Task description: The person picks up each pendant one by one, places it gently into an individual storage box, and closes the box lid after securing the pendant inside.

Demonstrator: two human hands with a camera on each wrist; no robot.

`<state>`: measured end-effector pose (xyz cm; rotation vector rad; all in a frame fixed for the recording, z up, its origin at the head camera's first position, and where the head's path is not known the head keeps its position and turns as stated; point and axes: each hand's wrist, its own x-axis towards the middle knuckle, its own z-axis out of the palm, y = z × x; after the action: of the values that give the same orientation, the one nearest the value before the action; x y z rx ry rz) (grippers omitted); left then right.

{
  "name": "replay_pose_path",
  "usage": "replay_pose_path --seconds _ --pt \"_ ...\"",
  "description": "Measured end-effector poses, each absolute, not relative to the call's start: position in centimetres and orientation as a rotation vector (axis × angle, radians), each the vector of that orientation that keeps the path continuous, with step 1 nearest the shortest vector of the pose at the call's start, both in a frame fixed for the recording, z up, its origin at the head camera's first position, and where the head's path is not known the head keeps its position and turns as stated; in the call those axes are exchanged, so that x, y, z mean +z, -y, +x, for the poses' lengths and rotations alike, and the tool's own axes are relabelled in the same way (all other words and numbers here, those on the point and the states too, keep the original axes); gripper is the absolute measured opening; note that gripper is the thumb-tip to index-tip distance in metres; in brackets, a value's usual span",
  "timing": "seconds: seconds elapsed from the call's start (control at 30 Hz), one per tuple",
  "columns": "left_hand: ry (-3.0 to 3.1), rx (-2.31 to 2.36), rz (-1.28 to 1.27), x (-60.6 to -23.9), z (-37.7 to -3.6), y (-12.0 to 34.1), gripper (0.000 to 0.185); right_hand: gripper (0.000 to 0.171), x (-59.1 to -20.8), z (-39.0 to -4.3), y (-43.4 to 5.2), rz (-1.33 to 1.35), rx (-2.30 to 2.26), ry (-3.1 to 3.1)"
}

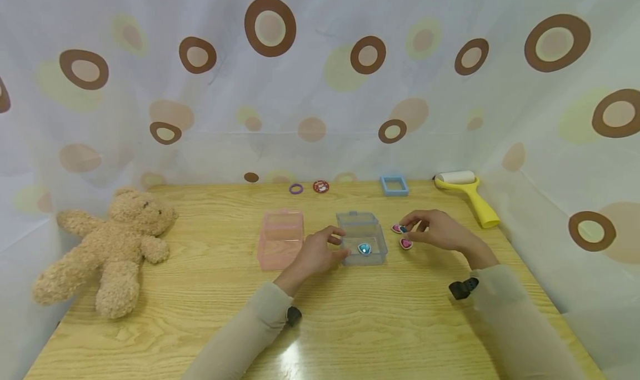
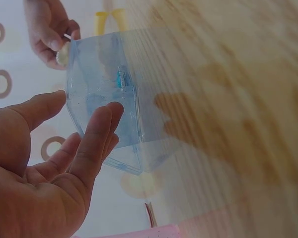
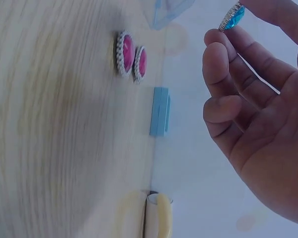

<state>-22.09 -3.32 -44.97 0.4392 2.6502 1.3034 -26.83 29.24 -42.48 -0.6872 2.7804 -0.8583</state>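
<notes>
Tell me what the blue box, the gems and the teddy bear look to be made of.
Blue box: clear, tinted, glossy hard plastic, by the see-through walls. Pink gems: faceted glass or acrylic in pale beaded rims, probably metal; I can't tell which. Blue gem, pinched by the right hand: the same. Teddy bear: tan curly plush.

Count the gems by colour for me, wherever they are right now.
blue gems: 2, one in the clear box, one pinched in the right hand fingers
pink gems: 2, side by side on the table
Total: 4
</notes>
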Motion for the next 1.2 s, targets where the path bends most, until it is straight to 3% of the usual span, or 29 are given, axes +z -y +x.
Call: replay_pose_path --seconds 1.2 --pt "-2.631 1.31 0.369 -45.1 -22.3 3.2 0.045 0.031 -43.7 -27.9 -21.9 -0.866 -0.839 -2.673"
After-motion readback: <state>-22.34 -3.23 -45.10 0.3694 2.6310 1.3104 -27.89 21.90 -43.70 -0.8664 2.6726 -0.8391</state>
